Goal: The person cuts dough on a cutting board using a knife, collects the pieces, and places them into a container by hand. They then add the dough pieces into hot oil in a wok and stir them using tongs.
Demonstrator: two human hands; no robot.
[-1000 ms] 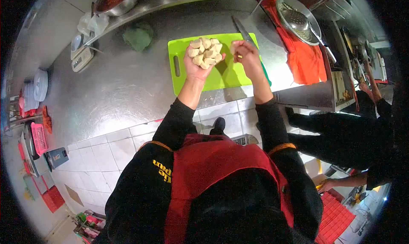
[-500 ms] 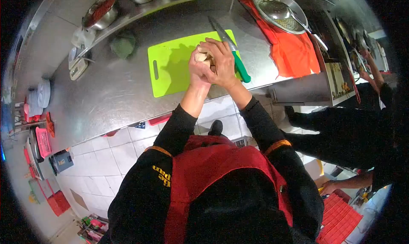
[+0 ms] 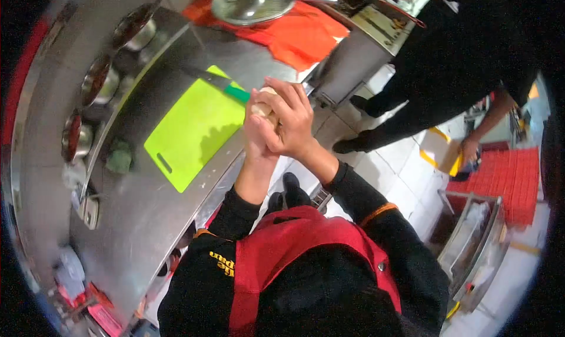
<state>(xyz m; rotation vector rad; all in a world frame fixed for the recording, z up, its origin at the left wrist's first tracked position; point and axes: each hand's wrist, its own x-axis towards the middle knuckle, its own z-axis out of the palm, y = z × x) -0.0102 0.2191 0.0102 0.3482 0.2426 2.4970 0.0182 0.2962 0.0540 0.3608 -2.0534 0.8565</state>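
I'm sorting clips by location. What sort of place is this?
A kitchen, probably a commercial one: a knife and a cutting board lie on a long metal counter.

The shiny metal table (image 3: pixel 136 209) had a bright green board (image 3: pixel 191 131) flat on it. A crumpled, dull green thing (image 3: pixel 119 159) sat near the board, a small pale thing (image 3: pixel 89 212) farther along, and an orange cloth (image 3: pixel 306 36) at one end.

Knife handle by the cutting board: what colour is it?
The knife handle is green, best seen in the head view.
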